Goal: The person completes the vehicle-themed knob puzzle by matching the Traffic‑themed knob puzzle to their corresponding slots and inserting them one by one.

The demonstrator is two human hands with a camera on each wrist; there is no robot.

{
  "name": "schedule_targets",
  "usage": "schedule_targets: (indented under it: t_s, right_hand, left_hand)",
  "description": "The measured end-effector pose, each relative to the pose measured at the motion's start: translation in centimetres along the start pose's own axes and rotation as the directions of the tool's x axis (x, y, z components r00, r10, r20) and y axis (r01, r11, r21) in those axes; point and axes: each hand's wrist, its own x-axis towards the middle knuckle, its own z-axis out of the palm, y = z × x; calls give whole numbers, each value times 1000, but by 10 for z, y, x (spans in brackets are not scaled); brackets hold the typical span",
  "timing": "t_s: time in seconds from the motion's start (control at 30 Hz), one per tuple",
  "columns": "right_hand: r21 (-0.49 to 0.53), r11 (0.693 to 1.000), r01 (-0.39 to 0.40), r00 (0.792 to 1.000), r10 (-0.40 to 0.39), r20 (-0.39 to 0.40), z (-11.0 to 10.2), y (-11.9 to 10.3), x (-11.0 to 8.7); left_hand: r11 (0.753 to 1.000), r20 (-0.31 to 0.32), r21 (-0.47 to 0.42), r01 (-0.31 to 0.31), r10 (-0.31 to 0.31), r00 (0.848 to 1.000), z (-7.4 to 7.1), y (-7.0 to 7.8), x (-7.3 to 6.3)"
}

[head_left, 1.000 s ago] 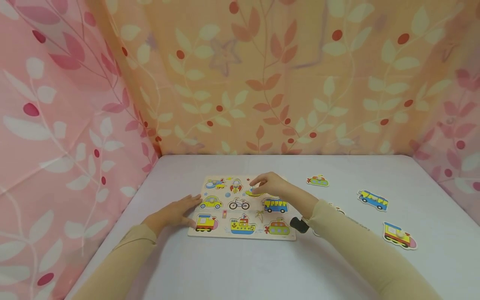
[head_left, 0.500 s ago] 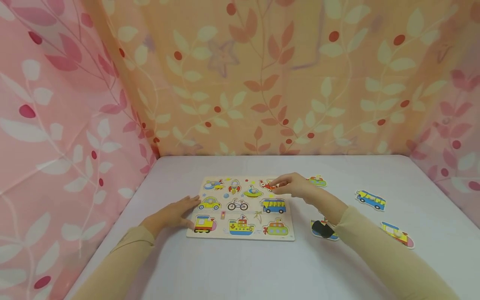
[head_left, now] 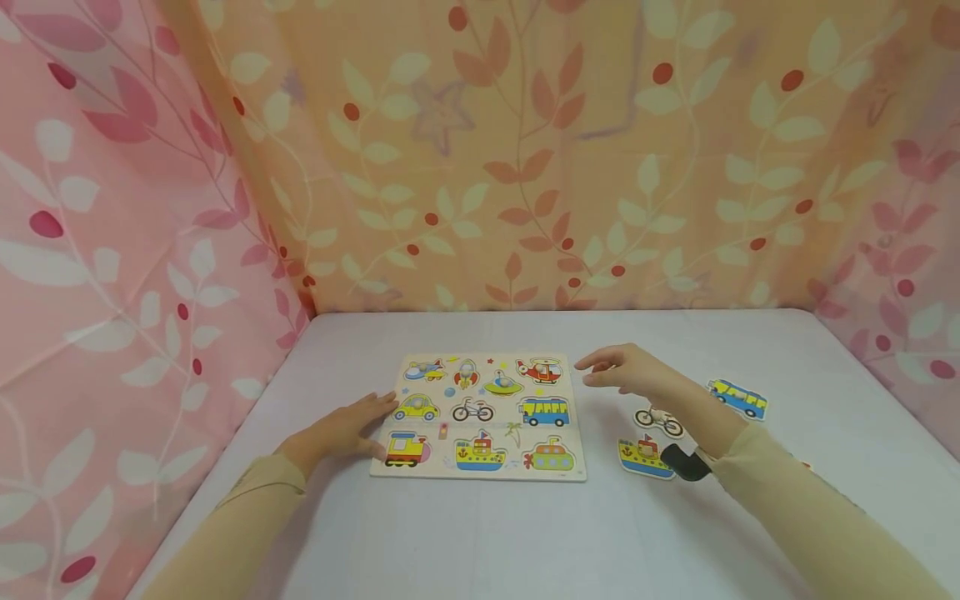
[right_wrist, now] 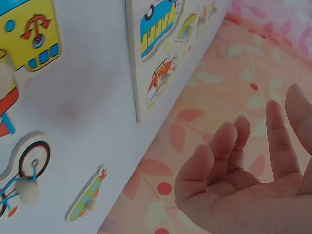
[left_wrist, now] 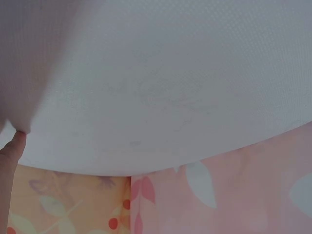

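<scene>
My left hand (head_left: 348,427) rests at the left edge of a wooden peg puzzle board (head_left: 442,477), fingertips by the yellow car (head_left: 417,407) and thumb by the train picture (head_left: 406,448). In the left wrist view only one finger (left_wrist: 14,148) shows. To the right of the board my right hand (head_left: 628,368) hovers with relaxed fingers, holding nothing; the right wrist view shows the palm (right_wrist: 243,195) bare. Nearest to it on the board is the red helicopter (head_left: 542,371). Knobbed pieces such as the rocket (head_left: 467,374) and flying saucer (head_left: 503,382) sit in the board.
Loose puzzle pieces lie right of the board: a bicycle (head_left: 659,421), a ship (head_left: 642,459) and a bus (head_left: 738,398). A submarine piece (right_wrist: 87,195) shows in the right wrist view. The right forearm mostly covers a train piece. Patterned curtains (head_left: 480,167) surround the white table (head_left: 450,542).
My right hand has moved right from the flying saucer, past the helicopter and off the board, uncovering both. It now hides the submarine piece. My left hand has stayed at the board's edge.
</scene>
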Motion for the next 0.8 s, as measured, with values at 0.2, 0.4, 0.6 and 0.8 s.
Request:
schedule_targets:
  t_s: [0.2,0.4,0.6,0.8]
  right_hand:
    - [-18,1000,-11,1000,11,-15,-8,10,-10]
    - [-25,1000,-6,1000,5,-22,-17,19,-21]
    - [-8,999,-33,999,32,-26,-23,30,-31]
    - [-14,999,-52,998,51,-38,-29,37,-38]
  left_hand:
    - [999,-15,-16,-40,40,999,-1,-2,0]
    - [998,-23,-13,-62,62,998,-1,-4,1]
    - [998,-18,-17,-52,52,998,0,-5,1]
    - [999,-21,-17,-31,31,999,0,-3,-1]
